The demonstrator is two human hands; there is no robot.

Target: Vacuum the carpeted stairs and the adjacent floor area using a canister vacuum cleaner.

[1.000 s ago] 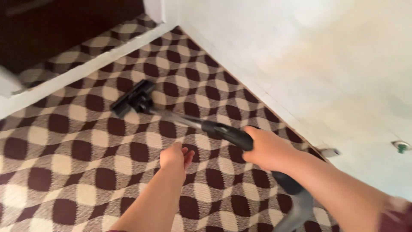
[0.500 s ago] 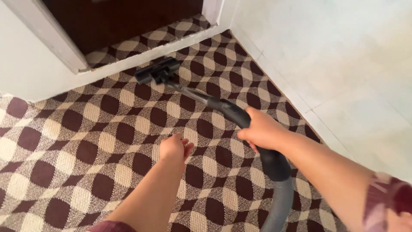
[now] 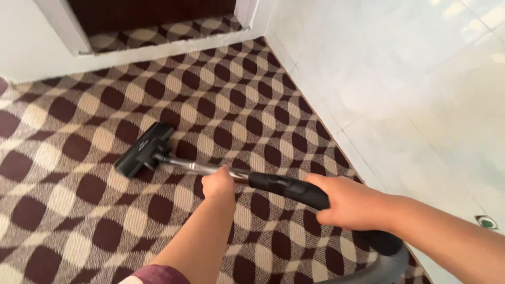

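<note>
Across the whole near and middle ground lies the patterned carpet, brown ovals on a cream weave, bounded on the right by a pale tiled wall and at the far side by a white threshold before a dark doorway. On the carpet, left of centre, sits the black vacuum floor head, flat on the pile and set obliquely, its far end pointing up and to the right. From it the metal wand runs right and slightly nearer, joining the black curved handle, which continues to a grey ribbed hose at the near right edge. The long axis of the tool thus lies left-far to right-near, with the floor head to the left of, and farther away than, both grips. The right hand is clenched around the black handle, fingers wrapped over the top. The left hand is at the wand just where it enters the handle, closed into a loose fist; whether it actually grasps the tube or merely rests against it cannot be told, as the fingers are hidden behind the knuckles. The left hand is the nearer of the two to the floor head; the right hand is well apart from it. A small green-centred fitting sits low on the wall at right.
</note>
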